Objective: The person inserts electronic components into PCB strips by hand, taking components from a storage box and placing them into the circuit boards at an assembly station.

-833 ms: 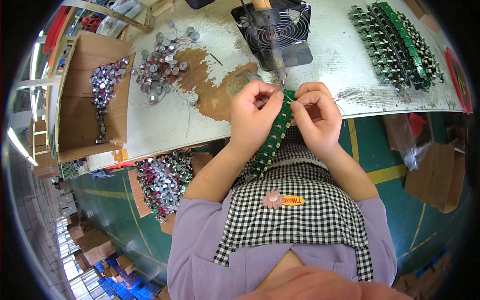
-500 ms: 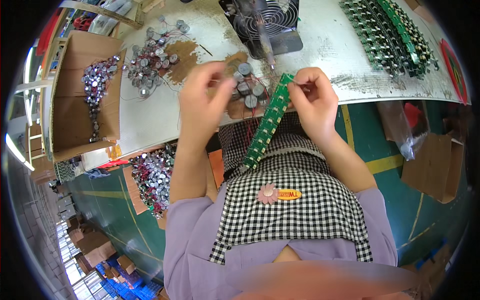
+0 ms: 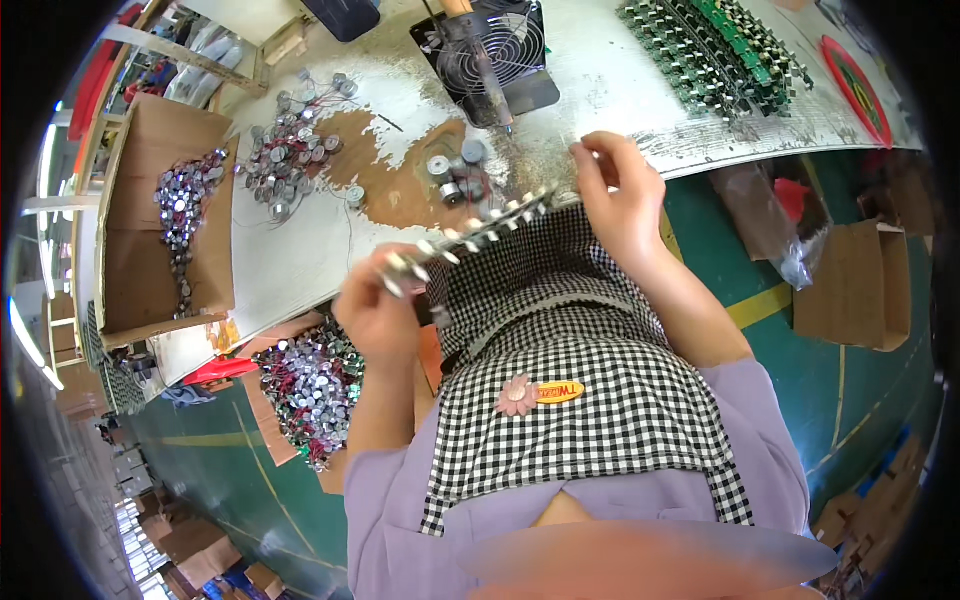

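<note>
Your hands are apart: the left hand (image 3: pixel 378 312) clamps one end of the circuit-board strip (image 3: pixel 482 234) at the bench's (image 3: pixel 595 85) near edge; whether the right hand (image 3: pixel 625 188), near its other end, grips anything, you cannot tell.

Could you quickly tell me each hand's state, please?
Left hand: closed, holding the circuit-board strip.
Right hand: fingers curled; whether it pinches anything cannot be told.

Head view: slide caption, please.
Left hand holds a circuit-board strip near one end; right hand near the other, small motors beyond.
</note>
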Available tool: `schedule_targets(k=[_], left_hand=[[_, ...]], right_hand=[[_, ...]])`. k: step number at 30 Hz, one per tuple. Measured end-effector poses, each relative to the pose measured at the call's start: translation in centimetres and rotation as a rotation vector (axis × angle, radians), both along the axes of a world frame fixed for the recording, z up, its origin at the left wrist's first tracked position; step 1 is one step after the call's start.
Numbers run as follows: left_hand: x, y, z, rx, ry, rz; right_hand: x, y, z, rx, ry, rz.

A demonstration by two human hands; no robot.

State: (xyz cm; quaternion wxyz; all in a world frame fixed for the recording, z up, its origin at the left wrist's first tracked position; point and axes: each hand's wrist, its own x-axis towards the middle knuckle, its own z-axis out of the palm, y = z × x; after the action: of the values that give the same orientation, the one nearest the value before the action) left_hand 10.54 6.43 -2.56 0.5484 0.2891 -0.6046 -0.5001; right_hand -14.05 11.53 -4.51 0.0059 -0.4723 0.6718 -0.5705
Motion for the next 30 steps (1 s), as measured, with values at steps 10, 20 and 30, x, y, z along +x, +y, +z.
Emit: schedule_targets(k=[10,20,30], left_hand=[[-3.6,0.6,4.3,0.129,0.106,0.084],[-2.0,-1.7,1.5,0.258,0.104,0.018],[-4.8,-1.5,2.6,0.138,0.059,0.025]], right_hand=[[6.4,-1.3,6.2,-0.114,0.347,0.549],[7.8,-2.6,5.5,-0.319,0.239,0.425],[8.1,-4.8,7.4,-0.276,0.108,0.427]])
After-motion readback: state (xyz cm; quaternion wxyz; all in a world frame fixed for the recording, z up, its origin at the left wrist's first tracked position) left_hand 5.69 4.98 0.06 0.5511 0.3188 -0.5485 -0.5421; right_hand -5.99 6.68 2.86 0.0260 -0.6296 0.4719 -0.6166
